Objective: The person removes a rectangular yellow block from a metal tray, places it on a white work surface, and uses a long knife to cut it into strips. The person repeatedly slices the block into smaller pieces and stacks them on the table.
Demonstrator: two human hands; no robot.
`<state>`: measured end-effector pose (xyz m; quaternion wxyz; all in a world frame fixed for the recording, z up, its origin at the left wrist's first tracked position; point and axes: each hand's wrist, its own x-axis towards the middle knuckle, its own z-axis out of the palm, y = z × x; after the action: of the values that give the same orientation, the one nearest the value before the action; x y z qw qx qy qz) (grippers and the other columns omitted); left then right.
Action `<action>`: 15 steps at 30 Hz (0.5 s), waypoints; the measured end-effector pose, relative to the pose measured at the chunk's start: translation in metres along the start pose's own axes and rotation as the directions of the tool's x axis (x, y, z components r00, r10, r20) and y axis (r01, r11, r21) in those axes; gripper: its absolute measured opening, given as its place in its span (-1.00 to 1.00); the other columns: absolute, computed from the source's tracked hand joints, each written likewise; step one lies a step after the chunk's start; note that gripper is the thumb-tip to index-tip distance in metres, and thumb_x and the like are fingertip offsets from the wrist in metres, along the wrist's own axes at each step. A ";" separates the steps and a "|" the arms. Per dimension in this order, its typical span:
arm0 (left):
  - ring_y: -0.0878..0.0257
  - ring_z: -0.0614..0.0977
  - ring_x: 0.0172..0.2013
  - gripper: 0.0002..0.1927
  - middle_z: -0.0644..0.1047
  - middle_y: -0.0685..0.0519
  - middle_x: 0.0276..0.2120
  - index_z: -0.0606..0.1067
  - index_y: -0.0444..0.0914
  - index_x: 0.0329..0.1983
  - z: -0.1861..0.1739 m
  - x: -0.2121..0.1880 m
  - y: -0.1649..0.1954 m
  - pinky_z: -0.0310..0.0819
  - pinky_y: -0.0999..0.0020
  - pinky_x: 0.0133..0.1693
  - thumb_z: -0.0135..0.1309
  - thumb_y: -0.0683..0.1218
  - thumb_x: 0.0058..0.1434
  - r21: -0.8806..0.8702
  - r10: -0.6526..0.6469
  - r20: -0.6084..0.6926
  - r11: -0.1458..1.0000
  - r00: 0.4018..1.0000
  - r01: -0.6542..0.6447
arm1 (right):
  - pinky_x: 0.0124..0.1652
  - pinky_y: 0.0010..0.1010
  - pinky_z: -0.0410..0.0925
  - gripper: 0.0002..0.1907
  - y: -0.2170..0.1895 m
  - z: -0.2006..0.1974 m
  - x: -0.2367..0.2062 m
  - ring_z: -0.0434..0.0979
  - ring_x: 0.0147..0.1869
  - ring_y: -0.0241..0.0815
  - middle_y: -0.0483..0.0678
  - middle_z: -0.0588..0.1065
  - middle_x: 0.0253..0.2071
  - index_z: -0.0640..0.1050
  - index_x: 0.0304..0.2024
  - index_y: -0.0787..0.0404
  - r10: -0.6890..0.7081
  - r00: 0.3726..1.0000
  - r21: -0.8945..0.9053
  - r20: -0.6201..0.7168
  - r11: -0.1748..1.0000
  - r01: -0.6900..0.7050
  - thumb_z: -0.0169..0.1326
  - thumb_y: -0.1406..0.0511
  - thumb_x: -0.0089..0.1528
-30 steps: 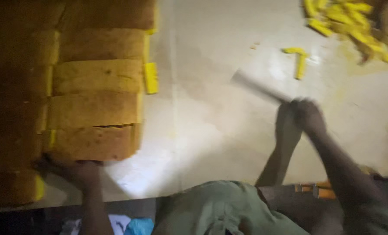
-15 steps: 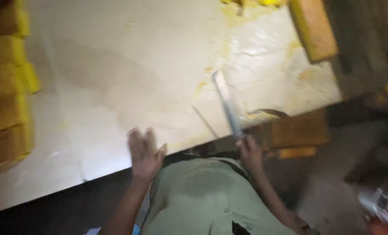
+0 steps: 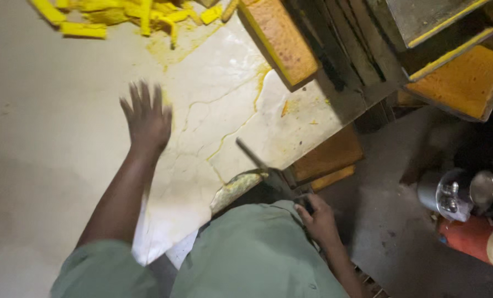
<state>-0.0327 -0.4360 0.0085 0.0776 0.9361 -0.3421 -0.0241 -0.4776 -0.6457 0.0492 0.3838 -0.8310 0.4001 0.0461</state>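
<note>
My left hand point(image 3: 146, 120) is spread flat, fingers apart, over the pale cracked stone worktop point(image 3: 53, 110), holding nothing. My right hand point(image 3: 319, 221) is low by the table's near corner, beside my green shirt, gripping the handle of a long knife point(image 3: 260, 165) whose blade points up and left over the table edge. A brown-topped yellow cake slab point(image 3: 279, 38) lies at the far edge of the table. A heap of yellow cake trimmings point(image 3: 125, 16) sits at the top left.
A metal tray holding another cake slab point(image 3: 464, 83) stands at the upper right. More cake slabs point(image 3: 326, 157) are stacked under the table edge. On the floor at right are a metal pot point(image 3: 456, 193) and a red cylinder point(image 3: 470, 237).
The view has swung right, away from the stacked cake blocks. My left hand has moved forward over the worktop. My right hand has drawn the knife back to the table's near corner.
</note>
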 end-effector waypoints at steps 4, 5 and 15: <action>-0.13 -0.13 0.52 -0.31 -0.05 -0.20 0.54 0.18 -0.18 0.52 0.020 0.139 0.101 -0.39 -0.22 0.41 -0.14 0.05 0.32 -0.411 -0.087 0.022 0.907 0.996 0.088 | -0.02 -0.19 0.43 -0.62 0.020 -0.031 0.055 0.63 -0.01 0.10 0.16 0.58 -0.11 0.55 -0.03 0.30 0.037 0.978 0.026 -0.207 0.999 -0.032 0.16 0.15 0.25; -0.14 -0.08 0.53 -0.40 -0.02 -0.20 0.55 0.20 -0.25 0.51 0.026 0.161 0.136 -0.36 -0.20 0.45 -0.20 0.00 0.42 -0.471 0.059 0.052 0.882 0.997 -0.027 | -0.02 -0.18 0.42 -0.62 0.024 -0.038 0.065 0.62 -0.02 0.10 0.16 0.58 -0.12 0.55 -0.01 0.30 0.151 0.963 0.048 -0.221 0.988 -0.144 0.14 0.15 0.27; -0.03 0.45 0.15 -0.70 0.49 -0.05 -0.10 0.49 -0.17 -0.09 0.037 0.260 0.279 0.02 -0.21 0.45 -0.07 0.13 0.49 -0.386 0.693 0.064 0.681 0.718 -0.622 | -0.13 -0.28 0.39 -0.63 0.035 -0.066 0.087 0.46 -0.21 -0.12 0.08 0.53 -0.34 0.58 -0.02 0.30 0.443 0.830 0.145 -0.338 0.896 -0.419 0.21 0.15 0.30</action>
<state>-0.0150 -0.8191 0.0197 0.2044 0.7136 -0.6534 -0.1487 -0.4589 -0.7588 0.0410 0.3094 -0.7004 0.6422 -0.0355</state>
